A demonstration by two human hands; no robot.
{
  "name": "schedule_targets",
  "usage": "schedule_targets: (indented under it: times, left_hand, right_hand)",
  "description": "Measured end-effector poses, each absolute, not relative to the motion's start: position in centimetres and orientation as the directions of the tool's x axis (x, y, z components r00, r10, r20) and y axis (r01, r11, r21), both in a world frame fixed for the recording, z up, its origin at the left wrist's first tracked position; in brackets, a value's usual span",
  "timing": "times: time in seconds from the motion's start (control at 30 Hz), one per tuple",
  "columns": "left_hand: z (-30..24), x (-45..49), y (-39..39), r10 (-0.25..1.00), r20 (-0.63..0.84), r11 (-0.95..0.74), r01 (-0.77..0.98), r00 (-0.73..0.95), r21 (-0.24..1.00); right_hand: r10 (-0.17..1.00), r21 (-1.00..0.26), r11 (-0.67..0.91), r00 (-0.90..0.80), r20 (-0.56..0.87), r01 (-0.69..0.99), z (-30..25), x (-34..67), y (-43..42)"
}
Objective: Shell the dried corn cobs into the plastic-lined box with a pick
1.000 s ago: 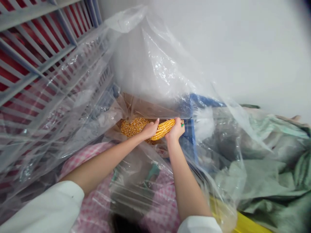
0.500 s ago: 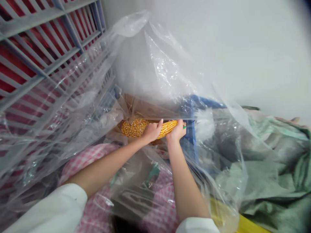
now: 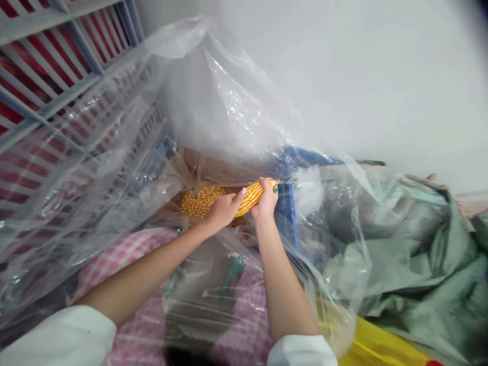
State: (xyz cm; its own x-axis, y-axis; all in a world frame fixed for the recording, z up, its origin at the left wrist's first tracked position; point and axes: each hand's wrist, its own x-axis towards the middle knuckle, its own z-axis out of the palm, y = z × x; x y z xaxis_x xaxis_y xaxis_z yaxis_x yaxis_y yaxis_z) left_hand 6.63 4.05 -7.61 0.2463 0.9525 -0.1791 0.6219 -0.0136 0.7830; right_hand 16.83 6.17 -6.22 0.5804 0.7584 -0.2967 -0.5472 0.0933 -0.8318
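Note:
A yellow corn cob [image 3: 249, 198], thick with kernels, is held at a slant between my two hands. My left hand [image 3: 222, 211] closes on its lower left end, the thumb lying along it. Higher up, near the narrow tip, my right hand [image 3: 266, 200] wraps around the cob. A small green piece [image 3: 275, 190] with a thin dark rod sticks out by the right hand; its kind is unclear. Under the left hand, loose corn kernels [image 3: 202, 200] are heaped inside a clear plastic bag [image 3: 244, 109].
A blue crate [image 3: 287, 203] stands just right of the hands. Slatted crates [image 3: 53, 71] with red contents rise on the left. Crumpled green sacking [image 3: 412, 264] and a yellow item [image 3: 381, 345] lie on the right. A white wall [image 3: 366, 76] is behind.
The whole view has shifted, so things sit further left. The cob is tilted more steeply, its tip raised, and the thin dark rod now shows beside the right hand.

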Motion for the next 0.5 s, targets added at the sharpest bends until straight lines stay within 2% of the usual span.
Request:
schedule_targets:
  times: [0.2,0.4,0.5]
  left_hand:
    - [-7.3,6.7,5.2,0.937,-0.277,0.103,0.593,0.211,0.799]
    - [-8.8,6.4,7.7,0.752,-0.491,0.361,0.348,0.44,0.865]
    - [-8.8,5.9,8.3,0.771,-0.487,0.302,0.439,0.409,0.846]
  right_hand:
    - [0.744,-0.8,0.181,0.611,-0.268,-0.571,-5.8,17.0,6.0]
    - [0.743,-0.782,0.195,0.609,-0.276,-0.592,-6.3,17.1,6.1]
    - [0.699,-0.811,0.176,0.651,-0.296,-0.558,-6.4,17.1,6.2]
